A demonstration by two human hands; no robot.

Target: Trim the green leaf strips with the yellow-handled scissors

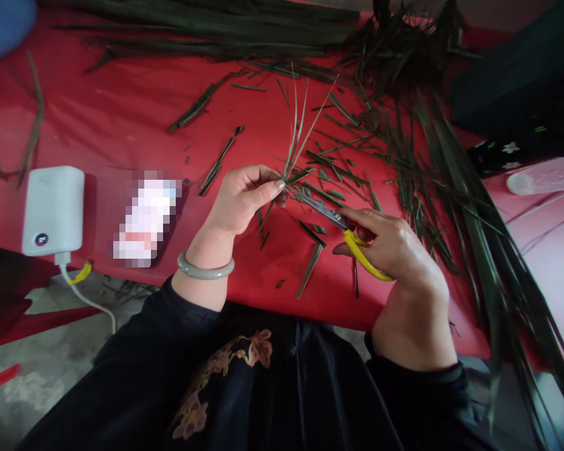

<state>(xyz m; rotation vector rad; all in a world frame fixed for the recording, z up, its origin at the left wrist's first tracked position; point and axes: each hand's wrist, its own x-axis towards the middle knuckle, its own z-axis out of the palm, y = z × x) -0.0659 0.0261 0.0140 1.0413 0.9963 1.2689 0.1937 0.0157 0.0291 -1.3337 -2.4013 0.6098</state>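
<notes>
Between the thumb and fingers of my left hand is pinched a small bundle of leaf strips, its thin pale ends fanning upward. My right hand holds a pair of scissors with yellow handles. The dark metal blades point left, their tips close to the base of the bundle; whether they touch it I cannot tell. Under and around both hands lie cut pieces of dark green leaf on the red table.
Left on the table are a white power bank with a cable and a phone with a blurred screen. Long leaves lie along the back, others down the right side. A person's floral sleeve shows at right.
</notes>
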